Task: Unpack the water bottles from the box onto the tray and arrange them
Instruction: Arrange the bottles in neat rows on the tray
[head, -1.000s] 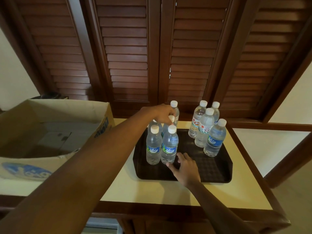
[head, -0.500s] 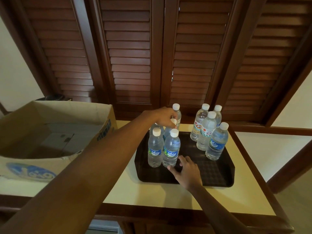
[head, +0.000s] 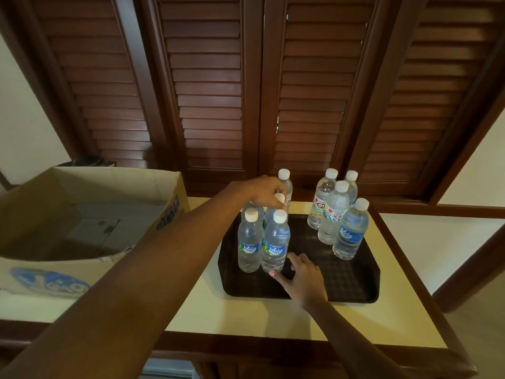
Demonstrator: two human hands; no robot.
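A dark brown tray (head: 352,283) lies on the cream table top. On its left part stand several clear water bottles with white caps, two in front (head: 275,242) and more behind. My left hand (head: 266,192) reaches over them and grips the capped tops of the rear bottles (head: 279,199). My right hand (head: 303,277) rests on the tray with fingers spread, touching the base of the front right bottle. Several more bottles (head: 349,231) stand upright at the tray's right back. The cardboard box (head: 90,217) sits open at the left, showing only its bare bottom.
The cream table (head: 246,310) has a dark wooden edge along the front and right. Brown louvred shutters (head: 218,91) rise directly behind the tray. To the right of the table the floor drops away.
Both hands stay where they were on the left bottle group. Only the view has shifted slightly.
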